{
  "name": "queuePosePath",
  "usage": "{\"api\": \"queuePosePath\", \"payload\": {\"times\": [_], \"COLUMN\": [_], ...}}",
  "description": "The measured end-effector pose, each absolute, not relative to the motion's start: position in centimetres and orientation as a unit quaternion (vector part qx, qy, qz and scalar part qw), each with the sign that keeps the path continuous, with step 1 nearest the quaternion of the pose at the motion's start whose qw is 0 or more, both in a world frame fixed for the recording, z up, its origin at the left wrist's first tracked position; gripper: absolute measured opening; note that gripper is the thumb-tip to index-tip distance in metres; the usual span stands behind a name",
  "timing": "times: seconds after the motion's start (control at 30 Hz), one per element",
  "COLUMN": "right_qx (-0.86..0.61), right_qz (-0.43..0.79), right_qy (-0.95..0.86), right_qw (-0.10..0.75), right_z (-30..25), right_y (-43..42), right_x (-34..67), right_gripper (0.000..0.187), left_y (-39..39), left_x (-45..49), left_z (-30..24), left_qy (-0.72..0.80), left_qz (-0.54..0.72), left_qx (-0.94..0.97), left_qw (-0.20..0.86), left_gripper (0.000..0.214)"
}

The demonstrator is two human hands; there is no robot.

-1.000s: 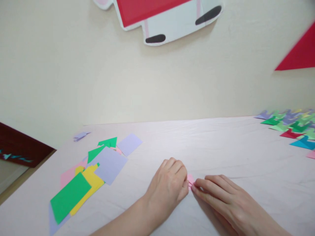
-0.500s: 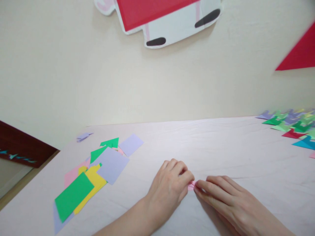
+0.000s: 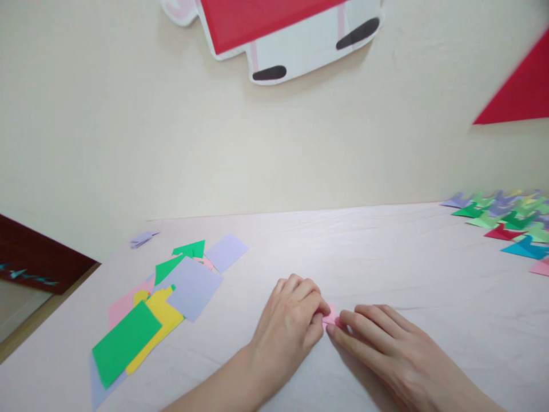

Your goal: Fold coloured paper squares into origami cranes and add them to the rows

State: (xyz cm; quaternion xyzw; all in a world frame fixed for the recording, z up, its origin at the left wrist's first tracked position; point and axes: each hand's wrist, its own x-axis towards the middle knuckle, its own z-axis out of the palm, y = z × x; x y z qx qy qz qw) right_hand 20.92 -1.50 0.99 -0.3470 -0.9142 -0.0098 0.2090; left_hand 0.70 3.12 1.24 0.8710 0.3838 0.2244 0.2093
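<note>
A small pink piece of paper [image 3: 331,314] lies on the pale table [image 3: 386,257], almost wholly hidden between my two hands. My left hand [image 3: 291,326] is curled, its fingertips pinching the paper's left side. My right hand [image 3: 381,346] lies flatter, with fingers pressed together and their tips on the paper's right side. The two hands touch at the fingertips near the table's front middle.
A loose pile of green, yellow, lilac and pink paper squares [image 3: 158,303] lies to the left. Several folded coloured paper pieces [image 3: 510,220] are spread at the far right. A small folded lilac piece [image 3: 143,238] sits at the back left. The cream wall carries red and white cutouts [image 3: 278,34].
Both hands have stayed on the pink paper, shifting slightly left and forward. A little more of the pink paper shows than half a second ago.
</note>
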Motion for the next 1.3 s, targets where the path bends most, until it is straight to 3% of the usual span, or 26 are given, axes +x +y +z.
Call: {"api": "queuePosePath", "payload": {"times": [0.4, 0.73, 1.3], "right_qx": [-0.355, -0.364, -0.337], "right_qz": [-0.009, 0.028, -0.026], "right_qy": [-0.913, -0.906, -0.921], "right_qw": [0.201, 0.214, 0.196], "right_z": [0.25, 0.32, 0.39], "right_y": [-1.35, -1.18, -1.16], "right_x": [21.12, 21.07, 21.18], "right_gripper": [0.041, 0.043, 0.047], "left_y": [2.80, 2.92, 2.70], "left_x": [0.69, 0.61, 0.89], "left_z": [1.60, 1.54, 0.81], "left_qy": [0.401, 0.407, 0.427], "left_qz": [0.238, 0.225, 0.232], "left_qx": [0.844, 0.842, 0.842], "left_qw": [0.266, 0.272, 0.234], "left_gripper": [0.017, 0.016, 0.020]}}
